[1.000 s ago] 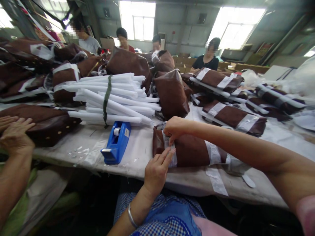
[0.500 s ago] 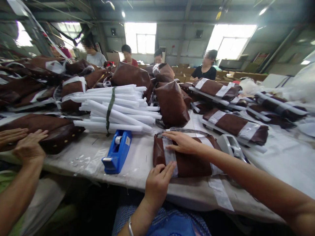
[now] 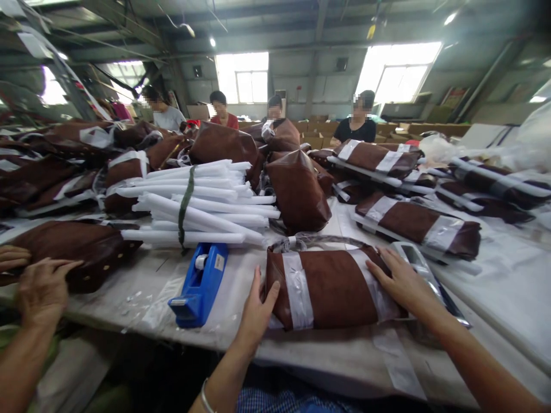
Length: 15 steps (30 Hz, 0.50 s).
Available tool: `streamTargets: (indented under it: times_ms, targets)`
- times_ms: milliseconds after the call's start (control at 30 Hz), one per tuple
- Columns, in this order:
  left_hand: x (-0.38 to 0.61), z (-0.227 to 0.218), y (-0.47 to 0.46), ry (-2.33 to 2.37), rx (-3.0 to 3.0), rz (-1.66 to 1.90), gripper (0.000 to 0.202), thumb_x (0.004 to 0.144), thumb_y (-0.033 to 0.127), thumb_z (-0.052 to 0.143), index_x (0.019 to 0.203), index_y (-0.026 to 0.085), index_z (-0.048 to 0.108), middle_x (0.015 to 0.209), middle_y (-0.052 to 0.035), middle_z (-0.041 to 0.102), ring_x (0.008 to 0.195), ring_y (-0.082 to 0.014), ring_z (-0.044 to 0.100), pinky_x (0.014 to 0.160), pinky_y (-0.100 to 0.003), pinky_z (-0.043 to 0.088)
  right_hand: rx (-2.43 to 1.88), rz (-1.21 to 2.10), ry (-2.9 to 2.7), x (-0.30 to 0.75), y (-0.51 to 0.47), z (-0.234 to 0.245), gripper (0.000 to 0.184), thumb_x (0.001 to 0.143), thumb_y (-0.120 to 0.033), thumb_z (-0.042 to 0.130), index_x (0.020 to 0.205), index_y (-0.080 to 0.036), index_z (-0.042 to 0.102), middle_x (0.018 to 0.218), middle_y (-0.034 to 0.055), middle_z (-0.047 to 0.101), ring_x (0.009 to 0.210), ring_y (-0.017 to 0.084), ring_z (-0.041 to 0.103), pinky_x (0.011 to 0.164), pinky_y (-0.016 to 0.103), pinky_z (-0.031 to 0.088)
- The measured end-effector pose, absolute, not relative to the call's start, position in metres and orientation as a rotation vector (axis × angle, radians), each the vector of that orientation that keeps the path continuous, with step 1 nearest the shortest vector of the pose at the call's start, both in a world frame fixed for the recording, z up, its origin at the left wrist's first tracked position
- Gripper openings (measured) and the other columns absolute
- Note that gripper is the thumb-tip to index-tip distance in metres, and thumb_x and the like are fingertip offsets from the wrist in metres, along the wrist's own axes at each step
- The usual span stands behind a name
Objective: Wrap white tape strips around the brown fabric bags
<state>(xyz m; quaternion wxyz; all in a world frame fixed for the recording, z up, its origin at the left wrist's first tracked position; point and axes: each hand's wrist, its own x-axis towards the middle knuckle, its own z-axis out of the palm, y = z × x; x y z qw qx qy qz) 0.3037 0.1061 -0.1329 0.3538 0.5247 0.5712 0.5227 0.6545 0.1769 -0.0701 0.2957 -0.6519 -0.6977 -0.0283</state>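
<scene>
A brown leather-look bag lies on the table in front of me, wrapped crosswise by a translucent white strip near each end. My left hand clasps its left end, thumb toward the front face and fingers along the side. At the opposite end, my right hand grips the upper right corner, with its fingers over the right-hand strip; its thumb is not clearly visible. A clear-wrapped strap runs along the bag's back edge. From below the bag's right end, a loose translucent strip hangs over the table edge.
Left of the bag stands a blue tape dispenser; a grey one sits at its right. Behind lies a bundle of white foam tubes. More brown bags crowd the table. A co-worker's hands rest on a bag at left.
My hands have moved apart, off the left strip to the bag's two ends. The right hand travelled right and the left hand left. The left strip now lies fully uncovered.
</scene>
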Motion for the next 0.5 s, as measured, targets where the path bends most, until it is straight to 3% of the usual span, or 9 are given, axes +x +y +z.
streamTargets:
  times_ms: [167,267,333,400,500]
  targets:
    - [0.310,-0.119,0.119,1.140,0.986,1.359,0.098,0.091,0.042,0.070,0.161,0.025,0.003,0.155,-0.0135,0.042,0.139,-0.0250,0.047,0.115,-0.040,0.042,-1.702,0.352,-1.683,0.657,0.177,-0.079,0.081,0.081,-0.068,0.058,0.146,-0.020,0.049,0.150,0.0140,0.050,0.139,0.036,0.046,0.121,0.052,0.029]
    - [0.302,-0.115,0.102,1.099,1.036,1.489,0.106,0.084,0.040,0.077,0.160,0.034,0.003,0.157,-0.0090,0.041,0.142,-0.0256,0.043,0.119,-0.040,0.037,-1.559,0.629,-1.318,0.645,0.166,-0.069,0.094,0.078,-0.067,0.067,0.156,-0.027,0.033,0.155,0.0124,0.044,0.136,0.034,0.049,0.117,0.051,0.036]
    - [0.291,-0.115,0.087,1.120,1.102,1.539,0.111,0.079,0.040,0.082,0.160,0.037,0.005,0.159,-0.0075,0.038,0.145,-0.0276,0.038,0.120,-0.040,0.034,-1.393,0.734,-1.139,0.640,0.154,-0.066,0.090,0.081,-0.065,0.067,0.157,-0.035,0.028,0.153,0.0074,0.047,0.139,0.030,0.047,0.119,0.050,0.033]
    - [0.277,-0.117,0.074,1.128,1.119,1.577,0.115,0.073,0.042,0.086,0.160,0.037,0.010,0.161,-0.0073,0.035,0.146,-0.0298,0.035,0.120,-0.040,0.035,-1.284,0.784,-1.079,0.640,0.143,-0.067,0.084,0.083,-0.062,0.068,0.154,-0.039,0.032,0.148,0.0045,0.053,0.140,0.029,0.045,0.121,0.050,0.029]
    - [0.257,-0.118,0.065,1.135,1.076,1.610,0.120,0.061,0.055,0.090,0.158,0.031,0.024,0.159,-0.0103,0.038,0.146,-0.0338,0.035,0.119,-0.041,0.036,-1.240,0.792,-1.126,0.644,0.135,-0.076,0.069,0.082,-0.061,0.069,0.143,-0.034,0.051,0.142,0.0058,0.058,0.137,0.031,0.048,0.120,0.049,0.032]
